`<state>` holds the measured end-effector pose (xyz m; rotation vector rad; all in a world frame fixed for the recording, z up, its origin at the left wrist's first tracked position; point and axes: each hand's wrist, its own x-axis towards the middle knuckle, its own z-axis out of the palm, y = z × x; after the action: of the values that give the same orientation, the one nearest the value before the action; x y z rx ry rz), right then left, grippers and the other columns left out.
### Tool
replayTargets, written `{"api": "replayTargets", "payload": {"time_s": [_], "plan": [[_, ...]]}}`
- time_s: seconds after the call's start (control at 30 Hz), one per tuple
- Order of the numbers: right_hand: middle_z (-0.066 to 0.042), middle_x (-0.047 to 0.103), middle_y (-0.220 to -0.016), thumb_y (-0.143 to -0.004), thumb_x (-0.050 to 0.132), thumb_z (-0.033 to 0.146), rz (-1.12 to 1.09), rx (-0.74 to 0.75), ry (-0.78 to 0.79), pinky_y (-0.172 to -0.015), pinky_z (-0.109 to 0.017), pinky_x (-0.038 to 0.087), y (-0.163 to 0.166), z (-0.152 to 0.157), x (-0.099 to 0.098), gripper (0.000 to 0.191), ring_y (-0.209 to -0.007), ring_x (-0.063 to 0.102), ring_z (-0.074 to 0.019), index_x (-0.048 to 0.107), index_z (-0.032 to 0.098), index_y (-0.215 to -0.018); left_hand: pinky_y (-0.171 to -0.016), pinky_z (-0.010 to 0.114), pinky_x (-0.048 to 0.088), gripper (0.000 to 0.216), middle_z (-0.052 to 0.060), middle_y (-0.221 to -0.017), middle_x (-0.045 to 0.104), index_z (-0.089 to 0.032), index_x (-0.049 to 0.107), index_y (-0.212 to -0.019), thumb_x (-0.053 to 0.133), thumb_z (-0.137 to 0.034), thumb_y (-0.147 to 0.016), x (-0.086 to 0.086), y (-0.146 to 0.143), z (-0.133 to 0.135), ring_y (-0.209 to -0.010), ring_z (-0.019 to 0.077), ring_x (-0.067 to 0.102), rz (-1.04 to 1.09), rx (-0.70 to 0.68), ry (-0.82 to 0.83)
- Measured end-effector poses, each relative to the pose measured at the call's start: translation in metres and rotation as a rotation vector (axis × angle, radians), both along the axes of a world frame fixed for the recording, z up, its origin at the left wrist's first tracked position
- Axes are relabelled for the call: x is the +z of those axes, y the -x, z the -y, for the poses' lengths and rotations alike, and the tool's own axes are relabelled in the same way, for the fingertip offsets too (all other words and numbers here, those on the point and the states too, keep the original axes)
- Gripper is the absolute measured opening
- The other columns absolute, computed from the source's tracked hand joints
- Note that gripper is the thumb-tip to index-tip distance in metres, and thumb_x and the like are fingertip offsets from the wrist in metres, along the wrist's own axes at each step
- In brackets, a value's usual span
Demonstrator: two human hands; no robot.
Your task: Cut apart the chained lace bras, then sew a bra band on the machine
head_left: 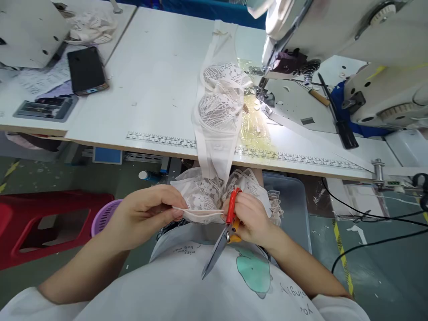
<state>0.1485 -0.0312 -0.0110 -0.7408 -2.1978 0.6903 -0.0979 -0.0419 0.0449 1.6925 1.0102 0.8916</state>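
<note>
My left hand (147, 209) is closed in a pinch on a thin white strap (200, 213) that runs across to my right hand (250, 218). My right hand is closed round scissors (220, 243) with red and orange handles, blades pointing down toward my shirt, and it also touches the strap's other end. Both hands are below the table's front edge, above my lap. White lace bras (220, 102) lie in a chain over the table edge and hang down into a lace pile (200, 187) behind my hands.
A sewing machine (334, 40) stands at the right on the white table (150, 89), lit at its needle. A black phone (86, 70) and a grey tray (47, 108) lie left. Below are a red stool (40, 223), purple basket (105, 214), clear plastic bin (290, 200), and cables.
</note>
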Motion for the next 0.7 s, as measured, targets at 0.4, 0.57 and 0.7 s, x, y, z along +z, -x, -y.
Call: {"api": "replayTargets", "payload": {"time_s": [0.4, 0.57, 0.7], "plan": [[-0.011, 0.064, -0.113, -0.077, 0.051, 0.012, 0.029, 0.182, 0.411, -0.069, -0.028, 0.052, -0.019, 0.024, 0.001, 0.010, -0.081, 0.064, -0.0168, 0.047, 0.021, -0.077, -0.050, 0.020, 0.046, 0.011, 0.000, -0.062, 0.056, -0.016, 0.058, -0.071, 0.056, -0.019, -0.082, -0.015, -0.010, 0.022, -0.056, 0.0106, 0.054, 0.215, 0.155, 0.378], [-0.010, 0.065, -0.111, -0.077, 0.048, 0.012, 0.009, 0.162, 0.535, -0.068, -0.027, 0.051, -0.027, 0.038, -0.006, 0.011, -0.089, 0.065, -0.0183, 0.045, 0.022, -0.073, -0.048, 0.020, 0.045, 0.009, -0.001, -0.061, 0.056, -0.016, 0.059, -0.071, 0.062, -0.021, -0.078, -0.029, -0.013, 0.026, -0.051, 0.0090, 0.052, 0.328, 0.208, 0.568], [-0.007, 0.067, -0.099, -0.077, 0.051, 0.013, -0.044, 0.084, 0.540, -0.070, -0.027, 0.051, -0.019, 0.032, -0.009, 0.009, -0.089, 0.064, -0.0178, 0.047, 0.022, -0.076, -0.049, 0.021, 0.047, 0.010, 0.000, -0.063, 0.057, -0.016, 0.059, -0.070, 0.059, -0.019, -0.080, -0.022, -0.013, 0.019, -0.052, 0.0095, 0.054, 0.195, 0.164, 0.435]]}}
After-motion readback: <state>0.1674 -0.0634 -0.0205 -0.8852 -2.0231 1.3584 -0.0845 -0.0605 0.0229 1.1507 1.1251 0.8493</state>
